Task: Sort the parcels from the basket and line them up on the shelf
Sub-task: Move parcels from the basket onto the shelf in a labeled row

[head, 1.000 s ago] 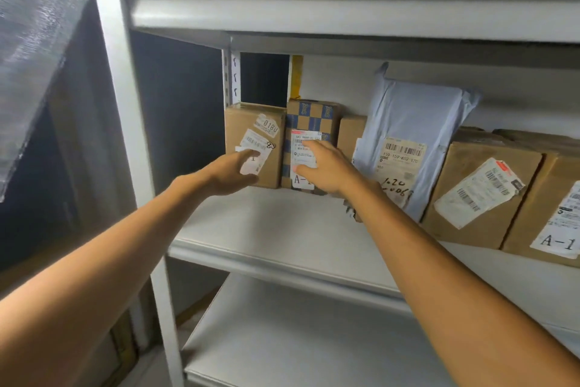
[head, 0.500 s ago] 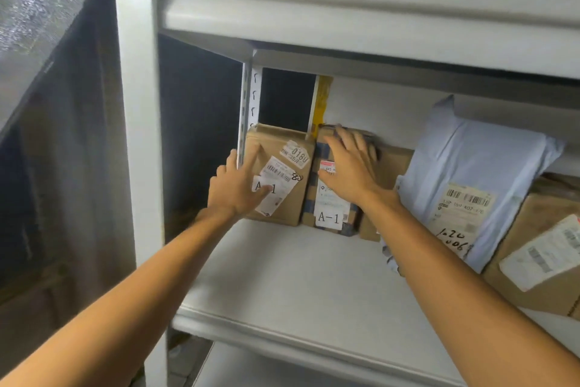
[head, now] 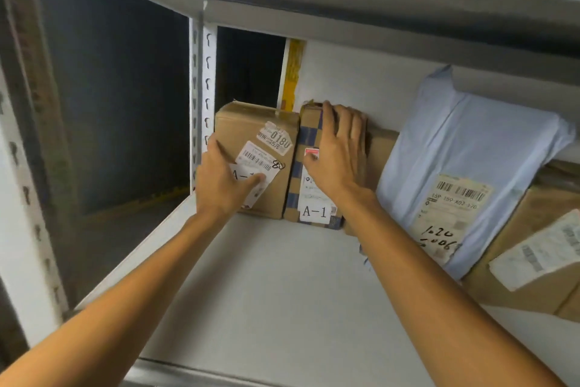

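Note:
On the white shelf [head: 282, 286] parcels stand in a row against the back wall. At the far left is a brown box [head: 251, 126] with labels reading A-1 and 0180. My left hand [head: 224, 181] grips its left edge, thumb on the front label and fingers along the side. Beside it stands a blue-checkered box [head: 309, 211] marked A-1. My right hand [head: 337, 156] lies flat on its front, fingers stretched up to its top edge and over a small brown box [head: 381, 151] to the right. No basket is in view.
A light blue mailer bag [head: 470, 148] leans to the right of the small boxes, and larger brown boxes [head: 518, 270] follow it. The upper shelf [head: 345, 7] hangs low overhead. A slotted upright [head: 204, 73] stands left of the row.
The view has closed in on the shelf. My left hand slid to the brown box's left edge, and my right hand moved up the checkered box to its top.

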The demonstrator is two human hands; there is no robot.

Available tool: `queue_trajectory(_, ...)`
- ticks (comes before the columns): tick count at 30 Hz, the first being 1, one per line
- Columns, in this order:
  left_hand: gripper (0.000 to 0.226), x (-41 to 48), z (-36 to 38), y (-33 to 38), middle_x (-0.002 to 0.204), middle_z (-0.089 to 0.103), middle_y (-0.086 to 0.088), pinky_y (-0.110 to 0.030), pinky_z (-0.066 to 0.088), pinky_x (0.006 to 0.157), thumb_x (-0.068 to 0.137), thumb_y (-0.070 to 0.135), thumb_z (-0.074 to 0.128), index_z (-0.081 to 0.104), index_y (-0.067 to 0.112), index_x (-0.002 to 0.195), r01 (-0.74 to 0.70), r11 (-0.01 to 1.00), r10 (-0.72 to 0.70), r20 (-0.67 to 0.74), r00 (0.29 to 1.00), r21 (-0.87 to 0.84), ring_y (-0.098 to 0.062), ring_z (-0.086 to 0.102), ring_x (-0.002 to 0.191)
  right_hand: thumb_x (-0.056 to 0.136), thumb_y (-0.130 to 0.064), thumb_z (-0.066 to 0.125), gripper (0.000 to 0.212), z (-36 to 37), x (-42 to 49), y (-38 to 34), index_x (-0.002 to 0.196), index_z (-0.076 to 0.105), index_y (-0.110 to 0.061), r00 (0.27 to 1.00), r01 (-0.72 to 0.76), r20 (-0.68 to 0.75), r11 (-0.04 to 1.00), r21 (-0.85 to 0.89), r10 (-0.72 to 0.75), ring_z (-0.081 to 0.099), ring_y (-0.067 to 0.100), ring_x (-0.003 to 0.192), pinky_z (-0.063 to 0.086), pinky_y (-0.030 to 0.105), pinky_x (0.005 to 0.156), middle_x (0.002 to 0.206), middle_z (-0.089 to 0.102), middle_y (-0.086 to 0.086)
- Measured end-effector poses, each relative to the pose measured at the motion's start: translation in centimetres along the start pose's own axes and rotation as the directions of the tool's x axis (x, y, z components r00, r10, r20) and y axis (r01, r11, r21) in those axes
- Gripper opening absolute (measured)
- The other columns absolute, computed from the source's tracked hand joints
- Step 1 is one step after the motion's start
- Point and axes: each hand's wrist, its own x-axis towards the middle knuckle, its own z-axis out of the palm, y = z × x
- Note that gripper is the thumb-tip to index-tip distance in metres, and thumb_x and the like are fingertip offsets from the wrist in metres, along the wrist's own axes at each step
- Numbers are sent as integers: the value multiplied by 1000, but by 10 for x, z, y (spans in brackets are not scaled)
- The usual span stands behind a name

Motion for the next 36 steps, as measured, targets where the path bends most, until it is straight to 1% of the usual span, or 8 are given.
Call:
queue_trajectory(6,93,-1,18,8,129,54,-6,-50,52,92,64,39,86,30,17,135,-13,999,13,7,1000,34,-26,55,118,81,-30,70,82,-3,-5,14,149,30,-7,999,-11,-38,1000,-2,11,30,34,139,20,48,119,147,37,16)
queue_trajectory(11,100,-8,23,18,126,52,-5,-52,52,91,58,44,87,26,21,134,-3,999,2,37,999,37,-26,53,116,90,-40,62,84,-4,-8,19,153,18,-6,998,-57,-12,998,25,57,13,34,148,7,42,121,158,23,17)
queue_trajectory(15,99,-14,34,27,128,47,-8,-52,49,94,62,39,87,25,17,136,-13,998,10,51,999,54,-28,49,119,90,-30,66,82,-1,-12,26,153,19,-8,995,-97,-26,995,26,97,9,35,149,6,40,120,161,14,17)
queue_trajectory(21,96,-11,38,28,131,46,-10,-54,48,96,64,37,86,26,16,136,-4,998,1,51,999,67,-31,49,119,90,-30,60,70,-1,-19,28,148,33,0,986,-111,-111,990,87,121,21,38,145,23,51,118,158,24,19)
queue_trajectory(26,91,-14,37,32,134,46,-11,-55,47,97,69,33,83,25,16,138,-7,999,5,74,997,31,-33,49,122,91,-31,56,72,-4,-20,36,149,29,1,994,-96,-50,990,108,102,17,36,147,17,50,119,157,25,18)
queue_trajectory(30,81,-20,25,31,141,47,-8,-54,45,100,80,23,75,24,19,143,-2,998,10,119,993,-70,-31,48,127,90,-30,54,73,-9,-22,41,150,27,2,998,-55,-14,991,119,57,14,38,147,16,50,120,157,24,19)
queue_trajectory(34,83,-22,14,34,143,46,-8,-57,46,98,84,15,71,15,22,146,25,993,-1,202,979,-117,-33,50,127,91,-47,51,84,-10,-26,43,154,15,-3,996,-54,77,993,105,46,1,34,150,7,46,122,162,8,15)
queue_trajectory(36,87,-22,11,36,143,45,-9,-56,45,99,84,12,70,10,22,146,24,991,9,251,968,-128,-32,48,128,90,-45,54,87,-12,-27,42,154,11,-5,994,-49,105,995,88,40,-4,33,150,5,46,122,163,2,14)
